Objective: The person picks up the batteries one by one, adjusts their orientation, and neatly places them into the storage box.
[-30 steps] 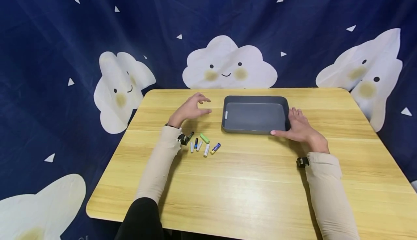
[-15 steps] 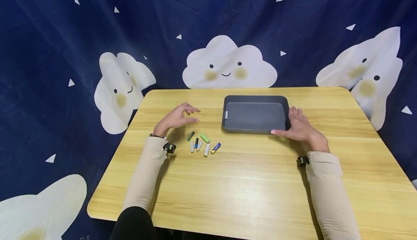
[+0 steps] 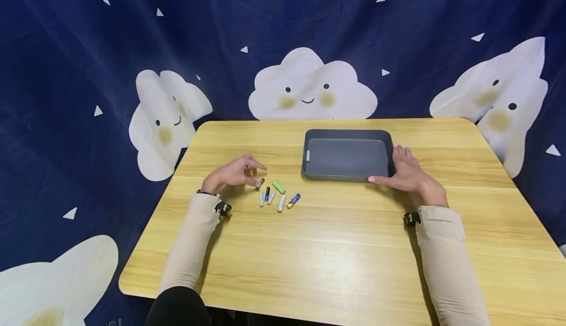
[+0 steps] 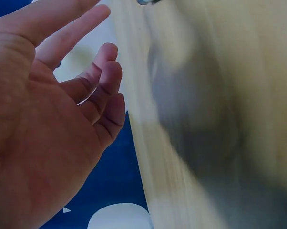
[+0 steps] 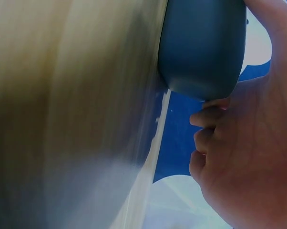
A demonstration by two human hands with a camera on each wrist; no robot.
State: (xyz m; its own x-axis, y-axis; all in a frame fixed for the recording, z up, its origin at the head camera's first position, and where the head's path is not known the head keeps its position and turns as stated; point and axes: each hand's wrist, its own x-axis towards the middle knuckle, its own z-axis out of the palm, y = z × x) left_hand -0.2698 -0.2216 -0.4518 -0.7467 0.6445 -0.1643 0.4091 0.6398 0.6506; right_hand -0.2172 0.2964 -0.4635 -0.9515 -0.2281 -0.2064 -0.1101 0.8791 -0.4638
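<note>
In the head view my left hand is low over the table, its thumb tip right at a dark battery. Thumb and index finger stand apart; the left wrist view shows the other fingers loosely bent and nothing in the palm. My right hand holds the near right corner of a grey rectangular tray, thumb along the front wall and fingers along the right side. One small white battery lies inside the tray, by its left wall.
Beside the dark battery lie a green battery, a black and blue battery, a blue and yellow battery and several white ones, such as a larger white battery. A dark blue curtain hangs behind the wooden table.
My left hand has moved left and toward me, away from the tray, and come down to the dark battery. The right hand and tray have stayed in place.
</note>
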